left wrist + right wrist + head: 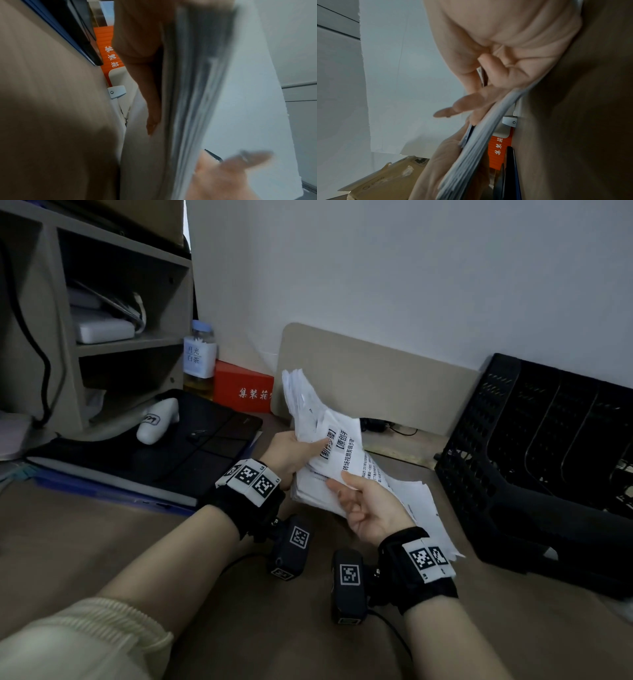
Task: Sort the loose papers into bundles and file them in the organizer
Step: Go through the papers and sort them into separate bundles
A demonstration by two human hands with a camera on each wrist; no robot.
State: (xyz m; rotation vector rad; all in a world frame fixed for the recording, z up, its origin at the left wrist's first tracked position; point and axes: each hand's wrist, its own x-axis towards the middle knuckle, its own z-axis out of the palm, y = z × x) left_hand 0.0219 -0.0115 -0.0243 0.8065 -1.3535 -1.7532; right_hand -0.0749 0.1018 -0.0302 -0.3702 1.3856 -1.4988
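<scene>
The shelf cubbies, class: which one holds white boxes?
The middle cubby: white boxes and cables sit in it, while the cubbies above and below look dark and bare.

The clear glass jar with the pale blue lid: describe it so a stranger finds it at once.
Start at the beige wooden shelf unit at the desk's back left. Just right of it stands the clear glass jar, against the white wall, beside a red box. Only it has a white label and yellowish contents.

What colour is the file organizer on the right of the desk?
Black, with perforated mesh walls; the organizer shows best in the head view.
</scene>
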